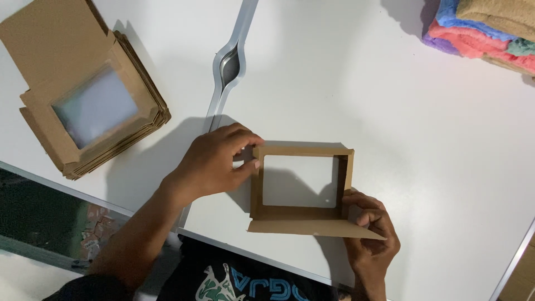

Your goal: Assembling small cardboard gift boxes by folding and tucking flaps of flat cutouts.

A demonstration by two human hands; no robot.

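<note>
Two hands grip one windowed cardboard box at table centre: right hand pinches its 5 o'clock flap, left hand its 9 o'clock wall. One stack of flat boxes lies at 10 o'clock; one pile of folded towels at 2 o'clock.

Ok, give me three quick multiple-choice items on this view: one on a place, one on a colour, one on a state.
1. Where is the stack of flat boxes?
A. upper left of the table
B. lower right
C. under the towels

2. What colour is the box in the hands?
A. white
B. brown
C. blue

3. How do the hands hold that box?
A. left hand at its left wall, right hand at its lower right corner
B. both hands off it
C. only the right hand on it

Answers: 1 A, the stack lies at the upper left, far from the towels. 2 B, it is plain brown cardboard. 3 A, fingers of each hand touch the box on their own side.
</note>
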